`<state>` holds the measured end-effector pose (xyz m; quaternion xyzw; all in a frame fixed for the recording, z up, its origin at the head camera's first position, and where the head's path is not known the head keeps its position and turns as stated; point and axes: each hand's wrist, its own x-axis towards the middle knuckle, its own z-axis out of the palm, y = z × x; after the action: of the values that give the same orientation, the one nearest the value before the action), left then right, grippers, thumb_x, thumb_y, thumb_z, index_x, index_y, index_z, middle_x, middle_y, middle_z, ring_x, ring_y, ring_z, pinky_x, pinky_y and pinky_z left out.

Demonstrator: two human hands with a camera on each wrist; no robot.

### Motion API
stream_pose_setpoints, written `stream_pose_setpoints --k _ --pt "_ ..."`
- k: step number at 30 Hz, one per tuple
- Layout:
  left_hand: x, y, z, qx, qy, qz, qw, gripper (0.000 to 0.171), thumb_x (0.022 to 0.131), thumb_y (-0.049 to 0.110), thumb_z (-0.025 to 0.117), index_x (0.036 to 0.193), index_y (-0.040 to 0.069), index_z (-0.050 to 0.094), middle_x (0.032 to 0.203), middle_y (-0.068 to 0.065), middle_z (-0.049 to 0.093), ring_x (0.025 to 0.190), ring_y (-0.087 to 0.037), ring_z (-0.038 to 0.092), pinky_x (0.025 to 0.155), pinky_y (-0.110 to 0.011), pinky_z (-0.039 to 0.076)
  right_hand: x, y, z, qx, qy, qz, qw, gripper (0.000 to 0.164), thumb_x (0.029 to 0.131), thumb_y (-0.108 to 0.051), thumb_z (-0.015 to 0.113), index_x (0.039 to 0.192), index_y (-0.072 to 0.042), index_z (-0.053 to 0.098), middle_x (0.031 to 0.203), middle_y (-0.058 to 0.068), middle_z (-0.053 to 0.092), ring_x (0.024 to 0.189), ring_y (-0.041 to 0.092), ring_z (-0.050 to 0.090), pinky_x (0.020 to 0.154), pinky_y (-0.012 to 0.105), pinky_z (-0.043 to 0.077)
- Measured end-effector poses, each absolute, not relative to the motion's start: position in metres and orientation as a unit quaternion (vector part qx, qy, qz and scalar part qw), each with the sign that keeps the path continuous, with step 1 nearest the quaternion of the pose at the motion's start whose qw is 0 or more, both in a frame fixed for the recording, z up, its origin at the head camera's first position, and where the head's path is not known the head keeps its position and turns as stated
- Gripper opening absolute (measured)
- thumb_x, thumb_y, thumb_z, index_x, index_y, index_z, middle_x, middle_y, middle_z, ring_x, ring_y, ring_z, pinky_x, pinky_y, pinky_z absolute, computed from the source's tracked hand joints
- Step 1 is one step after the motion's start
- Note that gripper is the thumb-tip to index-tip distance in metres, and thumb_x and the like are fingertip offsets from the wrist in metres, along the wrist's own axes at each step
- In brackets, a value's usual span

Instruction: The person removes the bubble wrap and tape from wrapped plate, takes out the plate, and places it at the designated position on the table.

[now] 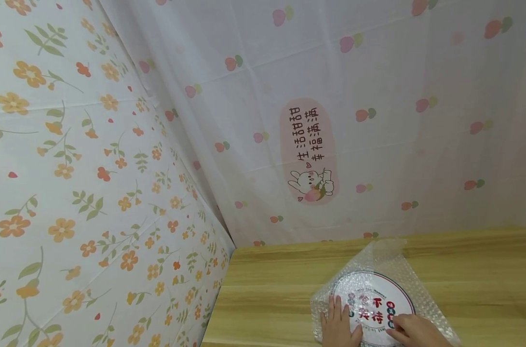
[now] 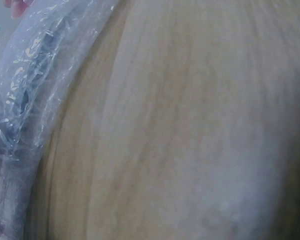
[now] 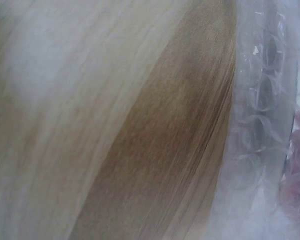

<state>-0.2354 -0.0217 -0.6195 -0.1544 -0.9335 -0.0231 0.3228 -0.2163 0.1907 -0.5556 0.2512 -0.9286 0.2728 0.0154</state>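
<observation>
A round white plate-like disc [image 1: 372, 303] with red characters and a dark rim lies inside clear bubble wrap [image 1: 387, 256] near the front of the table. Over its left part my left hand [image 1: 338, 326] rests with the fingers spread and straight. At the right side my right hand [image 1: 420, 331] has its fingers bent, and they pinch the wrap over the disc's edge. Bubble wrap [image 2: 52, 75] runs along the left side of the left wrist view. The right wrist view shows the wrap's edge [image 3: 255, 135] at its right side; neither wrist view clearly shows its hand.
The wood-grain table [image 1: 271, 294] extends to both sides of the wrap. Behind it hangs a pale curtain [image 1: 397, 159] with fruit prints and a rabbit picture. A flower-patterned cloth [image 1: 93, 193] borders the table on the left.
</observation>
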Motion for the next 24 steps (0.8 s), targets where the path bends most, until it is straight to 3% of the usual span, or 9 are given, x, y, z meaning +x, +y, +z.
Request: stream_pose_setpoints --k 8,19,24 --pt "-0.2342 -0.0215 -0.6169 -0.152 -0.937 -0.026 0.313 0.048 0.074 0.054 0.052 0.105 0.019 0.064 0.124 -0.002 0.052 0.117 -0.021 0.042 0.076 -0.046 0.042 -0.2174 0.1924 -0.5598 0.267 -0.924 0.270 0.035 0.030 0.081 -0.027 0.063 0.060 -0.017 0.043 0.055 -0.015 0.031 0.048 -0.002 0.030 0.044 0.021 0.028" --pt "-0.2318 -0.0201 -0.6107 -0.141 -0.956 -0.039 0.253 0.049 0.078 0.053 0.050 0.110 0.019 0.062 0.128 -0.001 0.048 0.122 -0.020 0.037 0.080 -0.047 0.040 -0.2171 0.1956 -0.5589 0.270 -0.921 0.280 0.019 0.028 0.082 -0.029 0.061 0.061 -0.018 0.046 0.055 -0.016 0.033 0.048 -0.002 0.031 0.044 0.020 0.029" --pt "-0.2310 -0.0197 -0.6114 -0.138 -0.958 -0.037 0.250 0.049 0.077 0.054 0.050 0.109 0.019 0.063 0.128 -0.001 0.048 0.122 -0.020 0.038 0.080 -0.047 0.040 -0.2128 0.1972 -0.5560 0.254 -0.926 0.281 0.003 0.027 0.081 -0.031 0.062 0.061 -0.016 0.049 0.054 -0.014 0.035 0.048 -0.001 0.032 0.044 0.021 0.030"
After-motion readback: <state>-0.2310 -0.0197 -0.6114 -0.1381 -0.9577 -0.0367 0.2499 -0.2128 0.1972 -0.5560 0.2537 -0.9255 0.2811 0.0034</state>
